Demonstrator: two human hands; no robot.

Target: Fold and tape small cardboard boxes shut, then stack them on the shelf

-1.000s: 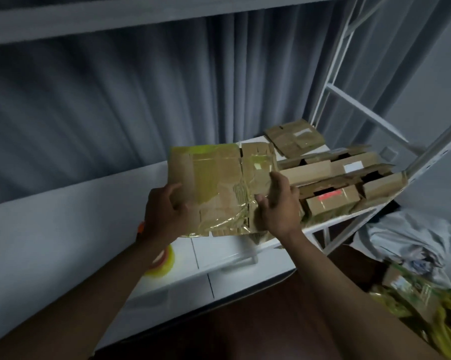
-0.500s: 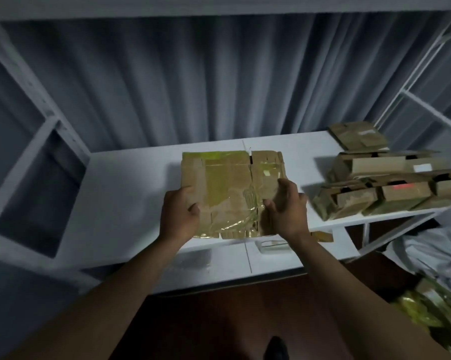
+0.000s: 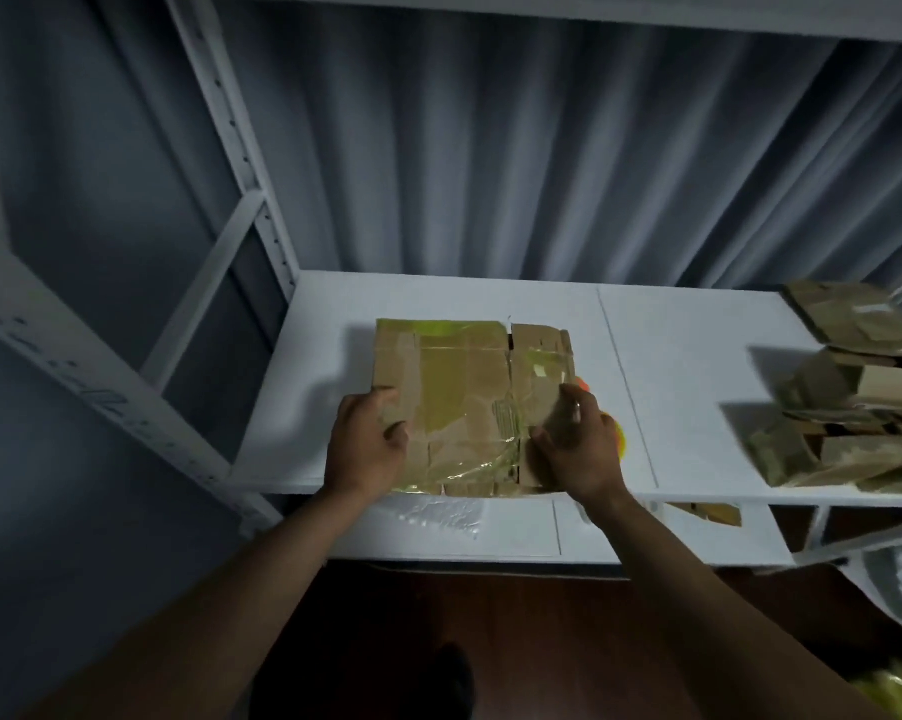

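- A flattened box (image 3: pixel 469 402), brown cardboard covered in strips of glossy yellowish tape, is being held over the middle of the white shelf (image 3: pixel 688 356), with its near edge reaching the shelf's front lip.
- Whether the box is lying on the shelf or being kept just above it cannot be told.
- The box's left edge is being gripped by the left hand (image 3: pixel 368 441), thumb on top and fingers curled round the edge.
- The box's right near corner is being gripped by the right hand (image 3: pixel 576 449), fingers curled over the cardboard.
- A loose fold of tape is showing along the near edge of the box, between the two hands.
- Something orange and yellow (image 3: pixel 620 436) is peeking out just behind the right hand, on the shelf; it is too hidden to be named.
- A pile of boxes (image 3: pixel 849 423) is lying at the right end of the shelf, well apart from the held box, blurred and stacked unevenly.
- A lower shelf (image 3: pixel 516 532) is being seen beneath the front lip, with a crumpled clear film (image 3: pixel 441 514) on it and a small cardboard scrap (image 3: pixel 711 511) further right.
- The shelf is being carried by a white metal frame (image 3: pixel 231 148), with an upright and a slanted brace at the left.
- A pleated grey curtain (image 3: pixel 516 163) is hanging behind the shelf.
- A dark wooden floor (image 3: pixel 542 641) is showing below, between the two forearms.
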